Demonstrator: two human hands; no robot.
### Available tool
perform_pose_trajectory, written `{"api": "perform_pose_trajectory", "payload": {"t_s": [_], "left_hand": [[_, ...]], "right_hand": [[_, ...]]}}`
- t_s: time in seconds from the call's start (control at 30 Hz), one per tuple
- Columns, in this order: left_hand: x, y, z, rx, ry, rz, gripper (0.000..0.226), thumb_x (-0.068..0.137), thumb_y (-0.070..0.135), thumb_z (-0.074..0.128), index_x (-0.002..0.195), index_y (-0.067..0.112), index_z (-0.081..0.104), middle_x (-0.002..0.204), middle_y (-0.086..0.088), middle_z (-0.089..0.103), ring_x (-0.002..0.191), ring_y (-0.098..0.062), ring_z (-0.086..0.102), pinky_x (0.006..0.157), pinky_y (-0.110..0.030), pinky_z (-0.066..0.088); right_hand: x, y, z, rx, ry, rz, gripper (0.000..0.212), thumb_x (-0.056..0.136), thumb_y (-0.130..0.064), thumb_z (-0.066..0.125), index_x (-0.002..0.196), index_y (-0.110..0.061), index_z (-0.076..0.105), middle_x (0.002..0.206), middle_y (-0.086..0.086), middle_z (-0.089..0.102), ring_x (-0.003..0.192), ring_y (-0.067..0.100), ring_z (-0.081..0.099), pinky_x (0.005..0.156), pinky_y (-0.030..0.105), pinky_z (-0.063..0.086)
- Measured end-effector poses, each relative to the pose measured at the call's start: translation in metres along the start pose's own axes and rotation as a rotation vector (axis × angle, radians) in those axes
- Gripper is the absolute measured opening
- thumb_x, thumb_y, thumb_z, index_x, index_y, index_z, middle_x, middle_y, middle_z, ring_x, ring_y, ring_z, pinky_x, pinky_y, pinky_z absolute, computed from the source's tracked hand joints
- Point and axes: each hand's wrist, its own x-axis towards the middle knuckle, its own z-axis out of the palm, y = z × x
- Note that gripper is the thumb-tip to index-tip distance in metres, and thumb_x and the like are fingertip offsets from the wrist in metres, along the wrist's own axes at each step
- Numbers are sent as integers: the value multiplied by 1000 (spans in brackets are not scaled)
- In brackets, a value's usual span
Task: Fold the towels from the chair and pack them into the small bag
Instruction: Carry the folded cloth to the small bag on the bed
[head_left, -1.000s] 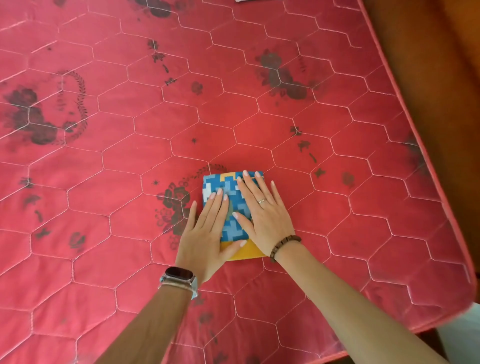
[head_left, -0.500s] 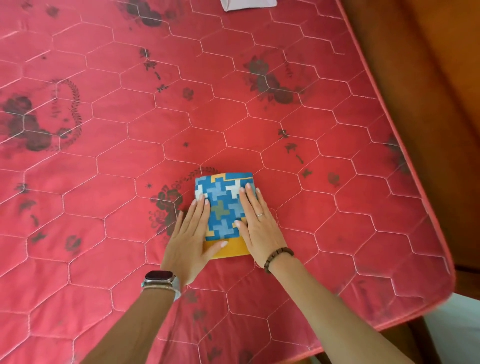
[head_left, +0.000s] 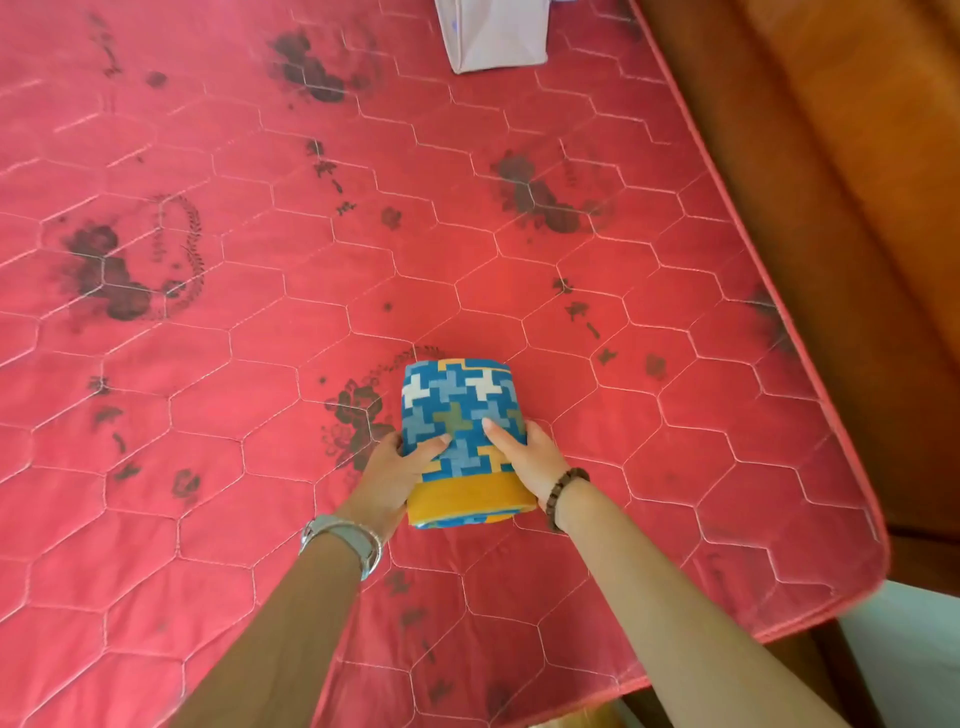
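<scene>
A folded towel (head_left: 460, 415), blue with a light cross pattern and a yellow band at its near end, is a compact thick bundle on the red mattress (head_left: 260, 338). My left hand (head_left: 392, 475) grips its left side, thumb on top and fingers tucked under. My right hand (head_left: 524, 457) grips its right side the same way. A small pale bag (head_left: 493, 34) stands at the far edge of the mattress, cut off by the top of the view.
The mattress is quilted in hexagons with dark flower prints. An orange-brown wooden surface (head_left: 831, 208) runs along its right edge. A pale floor patch (head_left: 914, 654) shows at the bottom right corner.
Both hands went from lying flat on top of the towel to gripping its two sides. The view tilted up, so the pale bag shows more at the top.
</scene>
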Motion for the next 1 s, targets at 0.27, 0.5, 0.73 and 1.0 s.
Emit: {"api": "perform_pose_trajectory", "payload": {"t_s": [0.27, 0.5, 0.73, 1.0], "left_hand": [[-99, 44, -8, -49, -45, 84, 68, 68, 16, 83, 129, 10, 53, 116, -15, 72, 101, -34, 71, 87, -51, 57], [-215, 115, -7, -92, -118, 274, 69, 73, 28, 83, 133, 14, 52, 122, -10, 70, 107, -31, 70, 86, -50, 58], [-330, 170, -10, -45, -56, 421, 57, 79, 32, 73, 129, 13, 53, 119, -10, 72, 104, -29, 71, 87, -48, 58], [-425, 174, -46, -120, 52, 541, 42, 87, 27, 65, 124, 11, 56, 112, -11, 74, 99, -29, 73, 73, -35, 61]], "right_hand": [[-89, -36, 5, 252, -237, 36, 54, 82, -52, 66, 129, -25, 57, 117, 3, 71, 106, 22, 69, 95, 49, 54], [-190, -124, -4, 290, -317, -96, 58, 74, -39, 72, 124, -13, 61, 115, 9, 72, 108, 26, 68, 97, 49, 52], [-287, -187, 6, 189, -338, -263, 55, 78, -40, 69, 126, -13, 60, 120, 7, 70, 110, 26, 67, 97, 51, 51], [-361, -215, 47, -92, -378, -449, 65, 71, -70, 68, 116, -23, 65, 115, 5, 72, 106, 23, 69, 95, 51, 53]]}}
